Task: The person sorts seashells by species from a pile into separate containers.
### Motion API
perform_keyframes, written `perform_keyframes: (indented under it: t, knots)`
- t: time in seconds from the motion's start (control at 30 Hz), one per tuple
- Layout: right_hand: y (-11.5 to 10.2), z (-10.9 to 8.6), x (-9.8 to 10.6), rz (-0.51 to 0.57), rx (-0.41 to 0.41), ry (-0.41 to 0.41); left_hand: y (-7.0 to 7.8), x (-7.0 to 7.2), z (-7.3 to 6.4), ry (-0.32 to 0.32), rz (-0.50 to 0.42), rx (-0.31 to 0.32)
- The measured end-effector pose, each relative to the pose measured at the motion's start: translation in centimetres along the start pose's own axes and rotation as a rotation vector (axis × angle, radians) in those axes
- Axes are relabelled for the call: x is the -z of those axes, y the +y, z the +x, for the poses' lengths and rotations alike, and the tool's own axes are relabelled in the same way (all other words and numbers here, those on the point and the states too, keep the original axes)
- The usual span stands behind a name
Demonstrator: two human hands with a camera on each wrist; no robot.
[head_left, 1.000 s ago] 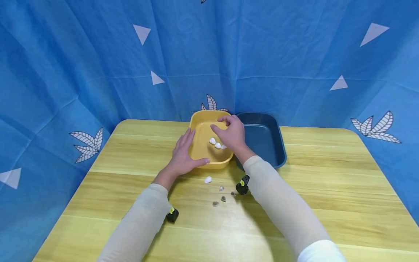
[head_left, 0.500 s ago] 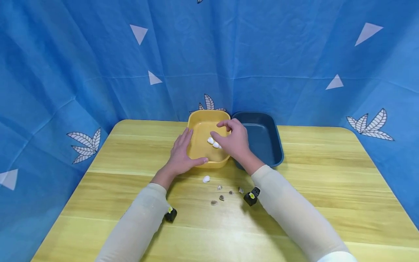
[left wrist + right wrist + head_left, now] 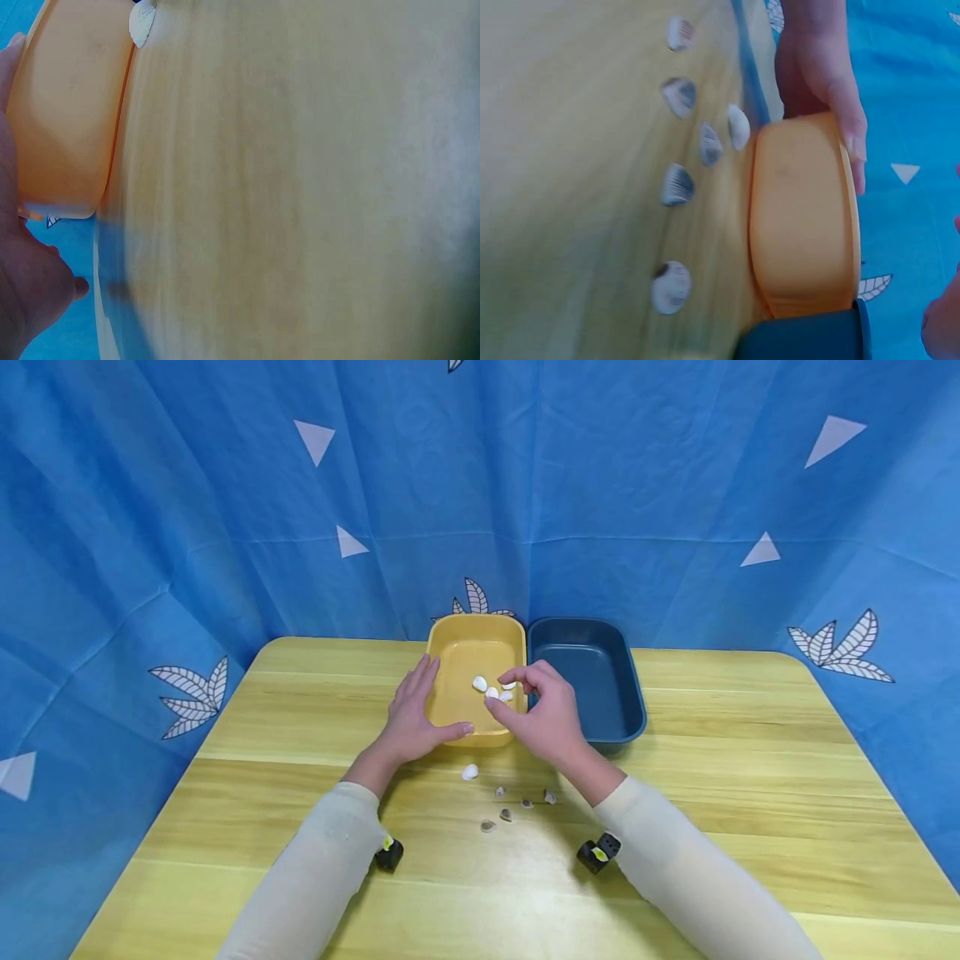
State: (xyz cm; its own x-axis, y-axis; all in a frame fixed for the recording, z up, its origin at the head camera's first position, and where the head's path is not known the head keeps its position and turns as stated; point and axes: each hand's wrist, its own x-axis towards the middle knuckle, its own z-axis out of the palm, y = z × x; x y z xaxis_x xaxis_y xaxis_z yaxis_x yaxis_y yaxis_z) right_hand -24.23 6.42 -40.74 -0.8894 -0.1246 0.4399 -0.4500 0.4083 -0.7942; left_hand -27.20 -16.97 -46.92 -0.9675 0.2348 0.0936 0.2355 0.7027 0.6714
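The yellow tray (image 3: pixel 471 656) looks like smooth moulded plastic, satin rather than shiny, and the dark blue tray (image 3: pixel 600 693) seems to be the same stuff, with a faint gloss inside. White shells (image 3: pixel 479 683) look chalky and matt; the grey-brown shells (image 3: pixel 677 185) show a rough, ribbed surface. The tabletop (image 3: pixel 712 818) has a wood-grain face, smooth enough to throw back a soft sheen. Behind, the blue curtain (image 3: pixel 637 485) is creased, matt cloth. The pale sleeves (image 3: pixel 315 860) look like thin, dull fabric.
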Motion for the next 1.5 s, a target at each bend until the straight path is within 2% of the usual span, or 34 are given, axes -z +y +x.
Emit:
perform_keyframes:
  t: [0.5,0.67,1.07,1.33,1.5]
  knots:
    - [0.0,-4.5,-0.7,0.049,0.043,-0.080,-0.1,0.0,0.0,0.005,0.008,-0.019]
    - [0.4,-5.5,-1.1,0.033,0.069,-0.112,-0.1,-0.1,0.0,0.008,0.005,-0.014]
    - [1.5,-6.2,-2.1,-0.049,-0.005,-0.289,-0.1,-0.1,-0.1,0.009,0.009,-0.008]
    - [1.9,-6.4,-2.7,-0.103,0.007,-0.313,-0.2,-0.2,0.0,0.015,0.016,-0.010]
    - [2.1,-6.9,-3.2,-0.142,-0.023,-0.347,-0.1,-0.1,0.1,0.016,0.019,-0.014]
